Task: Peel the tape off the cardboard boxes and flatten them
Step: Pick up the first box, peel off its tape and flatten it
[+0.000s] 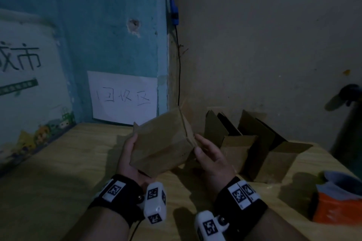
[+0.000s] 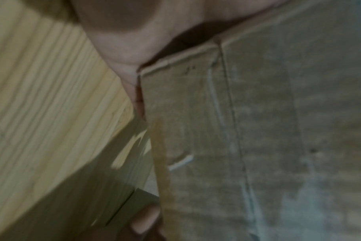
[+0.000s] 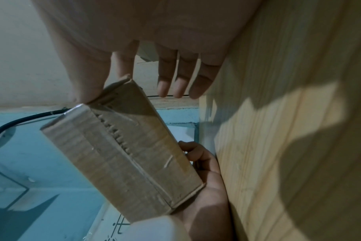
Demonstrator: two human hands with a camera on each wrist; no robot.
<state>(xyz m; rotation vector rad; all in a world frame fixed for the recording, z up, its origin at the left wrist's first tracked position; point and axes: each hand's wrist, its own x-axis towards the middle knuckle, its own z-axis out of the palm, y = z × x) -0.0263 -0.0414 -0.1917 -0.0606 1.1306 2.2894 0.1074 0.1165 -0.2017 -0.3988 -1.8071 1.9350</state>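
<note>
Holding a sealed cardboard box (image 1: pixel 164 143) above the wooden table (image 1: pixel 64 172), near centre; left hand (image 1: pixel 129 159) is cupping it from below, fingers curled round the underside, likely to steady it. Right hand (image 1: pixel 210 155) is pinching the box's right end corner between thumb and forefinger, other fingers loose, probably hunting for the clear tape (image 3: pixel 76 114) edge running over the seam. Two opened boxes (image 1: pixel 252 143) are standing to the right, not yet flattened
</note>
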